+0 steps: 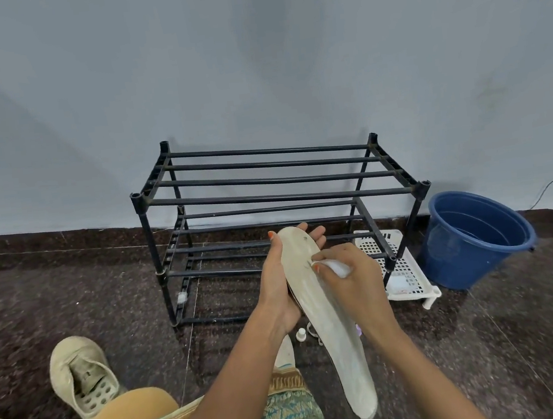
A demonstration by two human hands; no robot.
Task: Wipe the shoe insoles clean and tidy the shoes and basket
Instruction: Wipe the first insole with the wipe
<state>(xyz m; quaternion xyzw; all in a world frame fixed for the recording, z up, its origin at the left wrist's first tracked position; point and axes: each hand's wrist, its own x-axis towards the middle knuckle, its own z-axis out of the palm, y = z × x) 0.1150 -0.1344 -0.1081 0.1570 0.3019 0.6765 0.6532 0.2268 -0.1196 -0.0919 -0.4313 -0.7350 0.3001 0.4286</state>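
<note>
Dark floor [72, 301] below; my left hand [277, 285] grips the insole [316, 301], right hand [351, 276] pinches a cloth [339, 267] mid-wipe; next, probably strokes toward my wrist.

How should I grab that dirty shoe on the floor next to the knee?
Take the shoe by its side rim, coming from above: it stands on its sole, opening up, so fingers can hook inside with the thumb outside. Its left side looks freest; the knee crowds the heel.
</note>
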